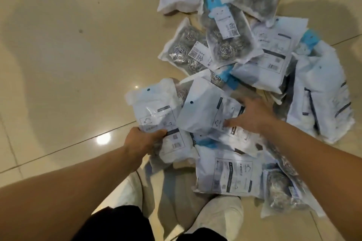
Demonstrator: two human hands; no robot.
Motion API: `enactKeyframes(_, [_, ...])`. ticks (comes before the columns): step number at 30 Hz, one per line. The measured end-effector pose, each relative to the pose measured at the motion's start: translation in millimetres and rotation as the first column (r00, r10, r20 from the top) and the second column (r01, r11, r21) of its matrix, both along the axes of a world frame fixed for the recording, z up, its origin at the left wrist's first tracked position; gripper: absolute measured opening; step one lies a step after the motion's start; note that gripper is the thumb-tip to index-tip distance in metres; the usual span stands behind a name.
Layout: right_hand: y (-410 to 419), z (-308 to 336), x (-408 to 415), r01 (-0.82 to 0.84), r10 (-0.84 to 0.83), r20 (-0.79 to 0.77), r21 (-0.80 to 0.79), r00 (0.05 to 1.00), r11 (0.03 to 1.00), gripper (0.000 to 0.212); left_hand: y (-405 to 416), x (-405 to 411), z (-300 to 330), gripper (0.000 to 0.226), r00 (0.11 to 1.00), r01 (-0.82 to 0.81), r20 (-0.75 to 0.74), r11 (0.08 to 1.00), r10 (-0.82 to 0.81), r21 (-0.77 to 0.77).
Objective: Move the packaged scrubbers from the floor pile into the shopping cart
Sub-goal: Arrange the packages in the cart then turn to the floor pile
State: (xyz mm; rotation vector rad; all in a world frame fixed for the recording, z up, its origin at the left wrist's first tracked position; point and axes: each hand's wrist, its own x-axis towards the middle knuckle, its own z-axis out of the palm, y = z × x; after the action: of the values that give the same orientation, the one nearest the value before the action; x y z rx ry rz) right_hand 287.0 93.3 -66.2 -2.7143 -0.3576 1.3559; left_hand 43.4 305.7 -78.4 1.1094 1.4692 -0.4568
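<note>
Black trouser legs (121, 223) and two pale shoes (219, 215) sit closest, planted right at the edge of the pile (244, 88) of packaged scrubbers spread over the glossy beige tile floor (68, 55). His left hand (142, 140) has its fingers curled round the lower end of one white pack (156, 111), which stands tilted up off the heap. His right hand (252, 116) is spread, fingers straight, lying across a second pack (203, 109) just beside the first; it looks to be reaching rather than gripping yet. No cart is in view, so every pack I can see is on the floor or just lifted from it. If I were doing it, I'd close the right hand on that pack by its thick middle, not the slippery sealed edge, and lift both clear before turning, since the bags overlap and a dragged one could pull its neighbours along. Some packs lie clear side up, showing steel-wool coils (183, 51); others show white backs with barcodes and small print too blurred to read. One label (231, 27) carries large Chinese characters, seemingly "金属", below a blue header; no brand name is legible.
</note>
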Motion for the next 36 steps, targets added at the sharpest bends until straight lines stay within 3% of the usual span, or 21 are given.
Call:
enactKeyframes(3, [-1.4,15.8,3.9,-0.106,0.106,-0.005,-0.092,0.994,0.99,0.11,2.0,-2.4,15.1,0.03,1.0,-0.002,0.03,0.999,0.004,-0.05])
enactKeyframes(5, [-3.7,48.9,-4.2,-0.113,0.113,-0.005,-0.081,0.994,0.99,0.085,7.8,-3.7,36.4,0.034,0.998,0.011,0.069,0.999,-0.008,-0.043])
enactKeyframes(7, [-10.7,89.3,-18.2,-0.024,0.025,0.024,-0.049,0.999,0.999,0.057,15.0,-6.8,74.0,0.042,0.995,0.038,0.097,0.999,-0.037,-0.009])
enactKeyframes(10, [-24.1,169.7,-46.0,0.257,-0.252,-0.077,0.058,0.965,0.965,0.064,19.7,-6.5,159.8,0.049,0.978,0.1,0.186,0.995,-0.096,-0.014])
enactKeyframes(13, [-30.6,268.3,-74.3,0.551,-0.508,-0.233,0.19,0.829,0.812,0.052,24.3,-2.6,272.2,0.041,0.957,0.143,0.256,0.99,-0.136,-0.009])
enactKeyframes(16, [-29.0,391.9,-103.1,0.716,-0.637,-0.332,0.261,0.696,0.647,0.036,26.3,-3.0,397.8,0.05,0.941,0.155,0.306,0.988,-0.148,0.003])
enactKeyframes(21, [-41.2,585.1,-146.7,0.765,-0.68,-0.356,0.364,0.641,0.531,0.053,9.9,-11.6,619.4,0.049,0.891,0.278,0.351,0.957,-0.288,0.081])
enactKeyframes(25, [-62.5,702.8,-173.4,0.805,-0.73,-0.398,0.475,0.556,0.354,0.03,-10.3,-22.8,749.5,0.035,0.811,0.39,0.41,0.908,-0.419,0.155])
enactKeyframes(30, [-92.4,792.6,-192.9,0.798,-0.81,-0.398,0.586,0.432,0.137,0.033,-27.0,-15.4,831.1,0.034,0.721,0.428,0.509,0.88,-0.471,0.208])
enactKeyframes(36, [-109.1,855.0,-222.7,0.734,-0.899,-0.376,0.672,0.223,-0.099,0.033,-41.9,25.0,877.0,0.033,0.535,0.599,0.602,0.769,-0.592,0.224])
